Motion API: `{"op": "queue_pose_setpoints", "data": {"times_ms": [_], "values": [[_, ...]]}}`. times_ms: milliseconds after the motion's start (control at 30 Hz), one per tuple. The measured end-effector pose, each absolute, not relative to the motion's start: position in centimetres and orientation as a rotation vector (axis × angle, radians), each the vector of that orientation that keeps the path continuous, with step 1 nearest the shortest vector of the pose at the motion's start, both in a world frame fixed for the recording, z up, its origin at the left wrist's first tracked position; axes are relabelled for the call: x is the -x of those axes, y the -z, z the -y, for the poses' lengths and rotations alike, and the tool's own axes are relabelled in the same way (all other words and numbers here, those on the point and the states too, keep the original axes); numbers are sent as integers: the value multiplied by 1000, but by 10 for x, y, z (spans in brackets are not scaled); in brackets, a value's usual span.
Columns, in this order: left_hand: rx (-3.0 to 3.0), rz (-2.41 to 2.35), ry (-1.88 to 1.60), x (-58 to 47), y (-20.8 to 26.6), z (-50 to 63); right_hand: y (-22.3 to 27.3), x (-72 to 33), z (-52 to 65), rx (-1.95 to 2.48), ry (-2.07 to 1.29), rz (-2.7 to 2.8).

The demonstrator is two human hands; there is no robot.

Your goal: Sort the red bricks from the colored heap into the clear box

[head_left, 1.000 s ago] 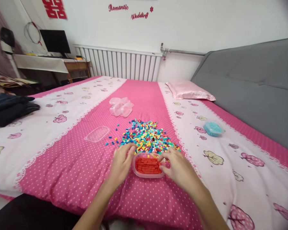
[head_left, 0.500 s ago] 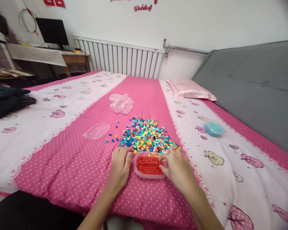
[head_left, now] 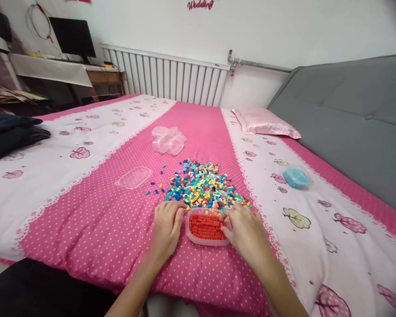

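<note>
A clear plastic box stands on the bed between my hands, packed with rows of red building bricks. My right hand reaches over the box's right end, thumb and forefinger closed around a red brick at the end of the rows; the fingertips partly hide it. Just left of the box, my left hand rests on the bedspread, thumb apart from the slightly bent fingers, whose tips touch the near edge of the brick pile. That loose pile of small multicoloured bricks spreads right behind the box.
A clear lid lies left of the pile, with a clear flower-shaped tray farther back. On the right sits a tub of light blue pieces. A pink pillow and dark folded clothes also lie on the bed.
The camera view has shifted slightly. Both hands keep nearly the same position beside and over the box; the bricks and containers stay in place.
</note>
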State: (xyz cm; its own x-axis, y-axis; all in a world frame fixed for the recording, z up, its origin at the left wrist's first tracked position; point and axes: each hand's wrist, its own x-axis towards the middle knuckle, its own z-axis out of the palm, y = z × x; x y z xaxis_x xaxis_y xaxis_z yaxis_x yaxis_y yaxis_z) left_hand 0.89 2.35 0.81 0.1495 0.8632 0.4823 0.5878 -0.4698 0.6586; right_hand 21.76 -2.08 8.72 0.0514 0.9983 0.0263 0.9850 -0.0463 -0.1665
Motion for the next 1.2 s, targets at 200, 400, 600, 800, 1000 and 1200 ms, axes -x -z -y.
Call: {"op": "queue_pose_setpoints", "data": {"times_ms": [200, 400, 600, 800, 1000, 1200], "values": [[-2149, -1410, -1230, -9, -8, -24, -86, -214, 19, 2213, -117, 2079], [-2143, -1405, -1229, -9, -8, -24, -87, -213, 19, 2202, -100, 2093], [-2128, -1408, -1215, -10, -9, -24, -90, -214, 20, 2211, -113, 2066], [-2117, -1420, -1210, -10, -10, -22, -89, -214, 20, 2216, -104, 2092], [-2133, -1424, -1221, -10, -10, -22, -90, -215, 20, 2198, -127, 2054], [-2117, -1421, -1223, -10, -10, -23, -95, -215, 18, 2202, -164, 2068]]}}
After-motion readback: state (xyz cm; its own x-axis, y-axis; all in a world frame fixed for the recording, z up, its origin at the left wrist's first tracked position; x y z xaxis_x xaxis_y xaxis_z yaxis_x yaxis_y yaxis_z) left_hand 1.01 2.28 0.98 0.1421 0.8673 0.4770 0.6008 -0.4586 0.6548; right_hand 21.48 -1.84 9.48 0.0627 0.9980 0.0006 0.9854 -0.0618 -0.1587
